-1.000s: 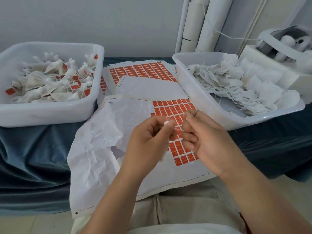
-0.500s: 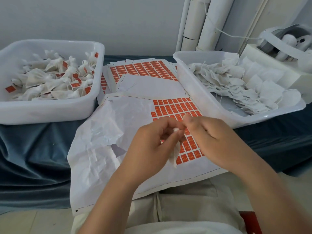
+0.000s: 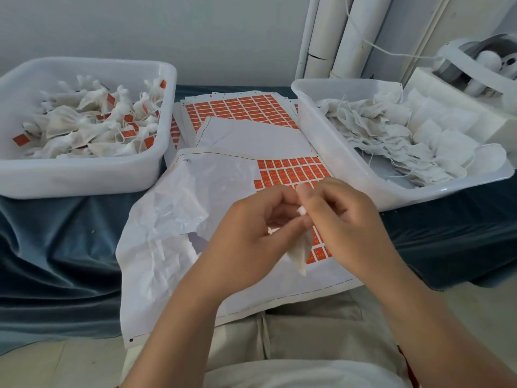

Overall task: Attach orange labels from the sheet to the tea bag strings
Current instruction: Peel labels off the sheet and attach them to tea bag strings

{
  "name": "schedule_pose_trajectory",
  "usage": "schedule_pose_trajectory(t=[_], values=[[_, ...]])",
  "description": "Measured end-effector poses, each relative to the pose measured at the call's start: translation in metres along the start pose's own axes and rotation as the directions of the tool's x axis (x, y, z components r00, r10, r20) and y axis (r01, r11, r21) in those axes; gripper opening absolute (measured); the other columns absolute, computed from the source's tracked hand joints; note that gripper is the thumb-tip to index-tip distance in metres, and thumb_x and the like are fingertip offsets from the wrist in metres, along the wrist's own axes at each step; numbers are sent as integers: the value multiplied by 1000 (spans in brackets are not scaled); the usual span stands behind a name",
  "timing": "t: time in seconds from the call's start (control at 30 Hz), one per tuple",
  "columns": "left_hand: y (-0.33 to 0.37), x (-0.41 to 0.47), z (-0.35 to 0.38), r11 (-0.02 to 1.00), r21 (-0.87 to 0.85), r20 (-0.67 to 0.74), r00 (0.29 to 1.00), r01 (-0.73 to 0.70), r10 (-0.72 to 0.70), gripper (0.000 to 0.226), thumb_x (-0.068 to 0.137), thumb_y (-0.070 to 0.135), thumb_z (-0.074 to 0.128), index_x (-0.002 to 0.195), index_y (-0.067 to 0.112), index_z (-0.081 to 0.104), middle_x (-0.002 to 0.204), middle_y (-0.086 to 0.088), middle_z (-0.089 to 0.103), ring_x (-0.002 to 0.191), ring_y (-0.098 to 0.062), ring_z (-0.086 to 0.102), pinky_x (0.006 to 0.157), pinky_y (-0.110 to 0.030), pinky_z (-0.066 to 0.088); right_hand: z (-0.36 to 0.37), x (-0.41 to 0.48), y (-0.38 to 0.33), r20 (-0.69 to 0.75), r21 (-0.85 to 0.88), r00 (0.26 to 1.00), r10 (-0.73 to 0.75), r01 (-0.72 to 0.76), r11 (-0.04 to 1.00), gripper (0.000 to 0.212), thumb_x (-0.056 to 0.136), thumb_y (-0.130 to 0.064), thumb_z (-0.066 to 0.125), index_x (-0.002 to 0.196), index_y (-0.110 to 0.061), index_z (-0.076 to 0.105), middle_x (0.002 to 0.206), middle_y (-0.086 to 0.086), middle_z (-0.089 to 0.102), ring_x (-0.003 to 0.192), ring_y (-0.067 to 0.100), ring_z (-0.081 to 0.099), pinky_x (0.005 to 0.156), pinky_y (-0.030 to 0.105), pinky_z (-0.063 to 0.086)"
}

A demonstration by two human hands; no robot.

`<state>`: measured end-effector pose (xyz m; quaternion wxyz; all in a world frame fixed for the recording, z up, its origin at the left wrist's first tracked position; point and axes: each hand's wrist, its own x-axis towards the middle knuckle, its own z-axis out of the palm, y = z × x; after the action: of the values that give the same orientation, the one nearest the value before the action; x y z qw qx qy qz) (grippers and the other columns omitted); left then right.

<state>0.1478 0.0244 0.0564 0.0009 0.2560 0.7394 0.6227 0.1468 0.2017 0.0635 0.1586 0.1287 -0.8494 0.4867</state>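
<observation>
- Head view, progress first: the white plastic tub on my left (image 3: 84, 177) holds a heap of finished bags (image 3: 92, 127), with orange tags showing among them, so a good share of the job looks done.
- The white plastic tub on my right (image 3: 330, 147) holds a thick layer of flat plain cloth bags (image 3: 391, 135) with loose threads and no orange on them. By my reckoning plenty is left.
- The white backing sheet of small orange rectangular labels (image 3: 288, 170) lies on the dark blue cloth-covered counter (image 3: 56, 236) just in front of me. Its left part is stripped and crumpled, and only the block on the right keeps its labels.
- A stack of full orange label sheets (image 3: 237, 107) waits behind it, between the two tubs.
- Now the bag in hand: an off-white cloth tea bag (image 3: 299, 253) hangs over the sheet, between my two hands, gathered at the top and tapering downward, soft and limp.
- My left grip (image 3: 251, 233) is curled round the bag's upper part, holding it up.
- My right grip (image 3: 349, 219) pinches the bag's small white tip, touching the left fingers.
- No orange shows in the pinch, and the string is too fine to make out, so I cannot tell whether this one has its label on yet.
</observation>
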Motion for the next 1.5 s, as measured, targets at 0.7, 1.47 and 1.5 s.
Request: schedule_pose_trajectory(t=[0.7,1.47,1.5], values=[[-47,8,20,572,815,217,964,-94,-150,52,90,57,73,138,44,58,153,19,49,148,-12,36,124,-45,24,16,-93,70,703,400,219,677,-909,-122,37,65,-37,102,71,-15,73,67,1,49,45,10,30,43,25,38],[-38,7,8,872,474,24,988,123,-153,6,94,46,71,93,42,75,93,28,73,92,5,68,83,-20,57,20,-63,78,290,665,777,559,-584,466,14,75,-44,82,75,-31,78,56,-1,39,49,8,41,49,24,40],[-39,7,8,880,449,0,985,154,-172,6,93,46,72,91,42,77,94,29,73,95,7,68,83,-17,56,19,-64,78,295,647,771,564,-595,476,15,75,-43,82,72,-29,77,55,0,38,48,9,40,49,24,40]])
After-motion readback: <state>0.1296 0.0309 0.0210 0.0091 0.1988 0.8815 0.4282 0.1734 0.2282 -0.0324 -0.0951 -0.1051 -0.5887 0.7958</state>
